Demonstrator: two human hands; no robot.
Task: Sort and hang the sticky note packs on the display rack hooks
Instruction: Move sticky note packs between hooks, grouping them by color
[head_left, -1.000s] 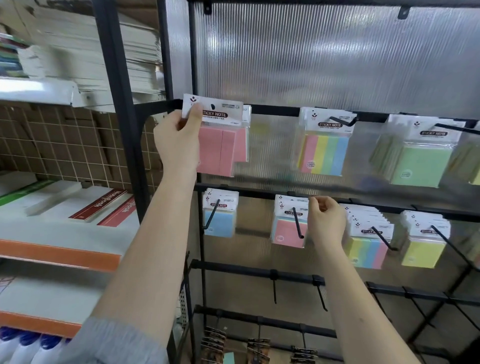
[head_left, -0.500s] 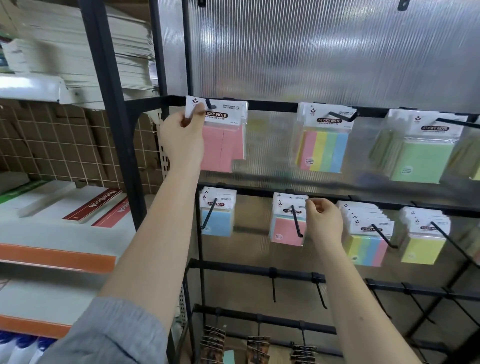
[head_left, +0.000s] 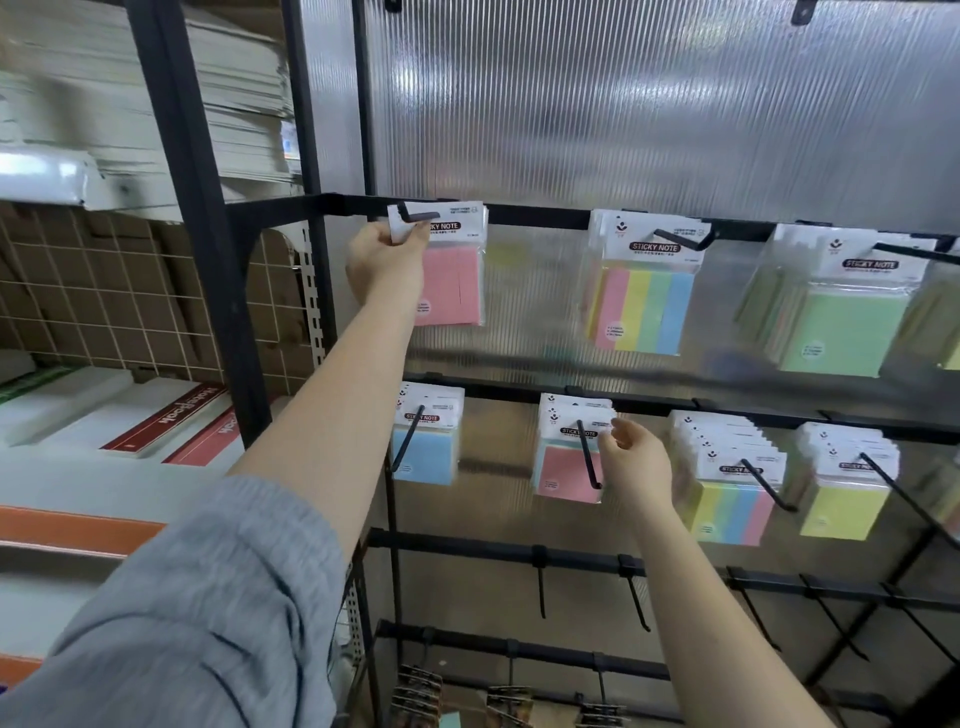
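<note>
1. Left hand (head_left: 387, 260) is raised to the top rail (head_left: 540, 215) of the rack, arm stretched up and forward, grey sleeve (head_left: 208, 613) bunched at the elbow.
2. Its grip pinches the white header corner of a pink pack (head_left: 452, 270), thumb and fingers closed on the card.
3. The pink pack hangs at the leftmost top hook (head_left: 418, 214); the hook's black tip shows through the header hole, just above the fingers.
4. Right hand (head_left: 636, 460) is lower, at the second rail (head_left: 649, 402), forearm angled up from bottom right.
5. Its grip is narrow: fingertips pinch the right header edge of the pink-and-blue packs (head_left: 569, 452), which sit on a hook (head_left: 589, 454).
6. Top rail, rightward: a striped pack (head_left: 644, 296), then green packs (head_left: 841, 322), each on its own hook.
7. Second rail: a blue pack (head_left: 428, 441) at left; right of the right hand, a row of striped packs (head_left: 727, 478) and yellow packs (head_left: 841, 488).
8. Third rail (head_left: 571, 558) carries bare hooks.
</note>
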